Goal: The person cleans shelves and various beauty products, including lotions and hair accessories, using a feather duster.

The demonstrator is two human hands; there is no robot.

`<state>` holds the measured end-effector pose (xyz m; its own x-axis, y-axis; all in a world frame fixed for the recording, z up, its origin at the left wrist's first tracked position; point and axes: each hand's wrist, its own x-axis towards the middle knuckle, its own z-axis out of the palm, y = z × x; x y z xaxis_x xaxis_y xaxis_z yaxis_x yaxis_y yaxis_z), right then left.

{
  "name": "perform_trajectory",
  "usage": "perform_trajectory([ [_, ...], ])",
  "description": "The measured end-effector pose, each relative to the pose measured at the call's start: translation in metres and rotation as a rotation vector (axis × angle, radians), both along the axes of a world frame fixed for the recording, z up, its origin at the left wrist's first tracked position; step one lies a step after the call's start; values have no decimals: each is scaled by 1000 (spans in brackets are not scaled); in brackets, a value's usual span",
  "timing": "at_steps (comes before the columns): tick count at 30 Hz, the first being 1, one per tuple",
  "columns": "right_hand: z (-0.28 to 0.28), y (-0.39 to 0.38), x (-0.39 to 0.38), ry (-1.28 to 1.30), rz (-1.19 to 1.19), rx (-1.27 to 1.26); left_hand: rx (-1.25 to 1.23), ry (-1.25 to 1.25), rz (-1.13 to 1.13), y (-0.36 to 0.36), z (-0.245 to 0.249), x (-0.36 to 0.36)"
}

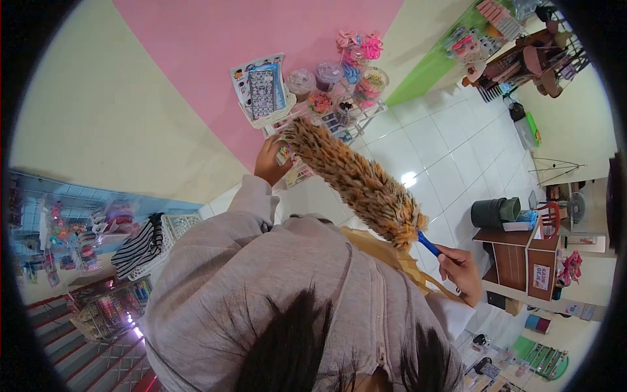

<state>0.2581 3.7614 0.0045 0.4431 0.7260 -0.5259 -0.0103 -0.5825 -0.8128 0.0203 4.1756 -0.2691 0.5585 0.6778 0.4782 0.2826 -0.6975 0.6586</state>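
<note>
My right hand [460, 271] is wrapped round the blue handle of a feather duster [359, 183]. The brown and orange feathers stretch up and left, their tip near the front of a white wire rack [375, 116]. At the rack's left side is my left hand [271, 161], fingers and thumb curved round a small colourful spot that I cannot make out. Just above it stands a white basket [287, 108] with a printed card sheet [263, 88]. Lidded jars [301, 83], a jar of coloured items [372, 85] and pink hair accessories [371, 46] crowd the rack's top.
A pink and cream wall rises behind the rack. White floor tiles [424, 137] lie to its right. A brown counter [513, 258] and dark bins [490, 213] stand at the right. Wall displays [85, 228] hang at the left, with a striped cloth [140, 247] beside them.
</note>
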Motion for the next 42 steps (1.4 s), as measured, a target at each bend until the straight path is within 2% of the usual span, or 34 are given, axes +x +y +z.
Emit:
perform_trajectory([
  [4, 3, -3, 1, -70, 21, -5, 75, 114, 64, -6, 6, -1],
  [7, 4, 13, -1, -77, 103, -46, -522, -233, -120, 2, 1, 15],
  [9, 6, 23, -3, -16, 103, -97, -313, -128, -102, 8, -6, 14],
  [11, -6, 25, 1, 102, 46, -124, -214, -99, -51, 8, -11, 11],
  [13, -17, 26, 5, 179, -4, -143, -223, -145, 36, -5, 6, 6],
  [16, -21, 24, 7, 170, -13, -134, -357, -171, 3, -4, 6, 5],
  [19, -14, 15, 9, 123, -14, -72, -292, -51, 60, -6, 18, 2],
  [23, -7, 0, 13, 69, -55, -45, -353, -78, 56, 0, 3, 2],
  [28, -12, 12, 12, 124, -27, -99, -306, -30, 76, -4, 19, 4],
  [31, -30, 29, 9, 117, 15, -151, -299, -123, 44, -2, 12, 8],
  [33, -37, 35, 7, 138, -5, -130, -401, -147, 49, 0, 17, 6],
  [34, -36, 33, 8, 123, -6, -116, -452, -158, 55, 1, 19, 4],
  [37, -29, 20, 11, 93, -19, -73, -370, -84, 53, 4, 15, 2],
  [42, -12, 5, 12, 82, -91, -50, -479, -66, 76, 2, 15, 4],
])
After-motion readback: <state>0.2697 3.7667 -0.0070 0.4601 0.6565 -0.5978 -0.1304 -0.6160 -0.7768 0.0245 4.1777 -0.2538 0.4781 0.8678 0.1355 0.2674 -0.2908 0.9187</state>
